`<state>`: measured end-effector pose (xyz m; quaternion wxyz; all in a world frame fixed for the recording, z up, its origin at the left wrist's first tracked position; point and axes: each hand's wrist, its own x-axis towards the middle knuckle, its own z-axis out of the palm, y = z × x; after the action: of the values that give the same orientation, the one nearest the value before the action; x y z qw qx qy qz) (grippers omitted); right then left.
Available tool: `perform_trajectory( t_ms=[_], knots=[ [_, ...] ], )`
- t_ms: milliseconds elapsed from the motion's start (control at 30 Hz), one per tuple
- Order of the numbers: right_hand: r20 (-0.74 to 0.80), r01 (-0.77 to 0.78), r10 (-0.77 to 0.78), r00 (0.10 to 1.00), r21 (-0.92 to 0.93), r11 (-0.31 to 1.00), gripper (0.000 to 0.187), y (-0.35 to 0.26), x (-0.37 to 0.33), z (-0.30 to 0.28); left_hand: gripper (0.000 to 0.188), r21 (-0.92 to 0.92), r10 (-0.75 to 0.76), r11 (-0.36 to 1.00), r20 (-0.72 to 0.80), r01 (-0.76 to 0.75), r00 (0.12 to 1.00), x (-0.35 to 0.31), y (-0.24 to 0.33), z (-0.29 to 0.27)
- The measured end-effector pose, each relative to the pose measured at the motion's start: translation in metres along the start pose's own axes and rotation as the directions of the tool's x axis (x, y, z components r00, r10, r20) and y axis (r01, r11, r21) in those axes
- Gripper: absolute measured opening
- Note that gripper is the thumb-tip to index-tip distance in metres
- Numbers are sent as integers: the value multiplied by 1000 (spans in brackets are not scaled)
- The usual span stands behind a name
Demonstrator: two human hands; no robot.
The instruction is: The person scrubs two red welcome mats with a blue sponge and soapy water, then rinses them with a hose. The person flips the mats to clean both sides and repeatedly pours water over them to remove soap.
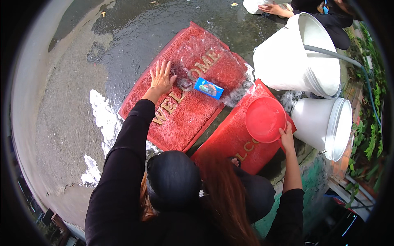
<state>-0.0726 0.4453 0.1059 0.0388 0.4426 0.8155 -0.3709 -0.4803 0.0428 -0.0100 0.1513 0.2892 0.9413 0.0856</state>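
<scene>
Rinsing the far mat (191, 105) seemed the step in hand. The left hand (162, 84), fingers spread, lay over its left part; the right hand (288, 138) had its fingers closed round the dipper (265, 119), over the near mat (219, 143). The next move likely called for a tilt avoiding the blue block (209, 88). Buckets (281, 61) crowded the right; wet ground (123, 49) left room leftward.

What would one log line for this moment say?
left hand: open over left red mat | right hand: gripping red dipper | blue box: on that mat | large white bucket: hose across its opening
</scene>
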Motion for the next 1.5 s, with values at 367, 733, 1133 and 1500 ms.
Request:
perform_trajectory(
  t_ms=[367,733,1133,1500],
  knots=[
    [428,841,-728,536,-348,414,75,-211,49,235,85,67,-94,995,266,79,959,-5,-28,7],
    [35,636,-727,686,-515,575,59,-264,118,330,83,110,-112,991,328,80,938,-6,-35,8],
    [-23,647,-754,656,-498,578,58,-238,192,246,85,63,-105,994,332,89,937,-3,-33,6],
    [-95,604,-747,658,-527,599,57,-264,227,261,85,76,-77,995,298,56,952,-8,-36,7]
  ],
)
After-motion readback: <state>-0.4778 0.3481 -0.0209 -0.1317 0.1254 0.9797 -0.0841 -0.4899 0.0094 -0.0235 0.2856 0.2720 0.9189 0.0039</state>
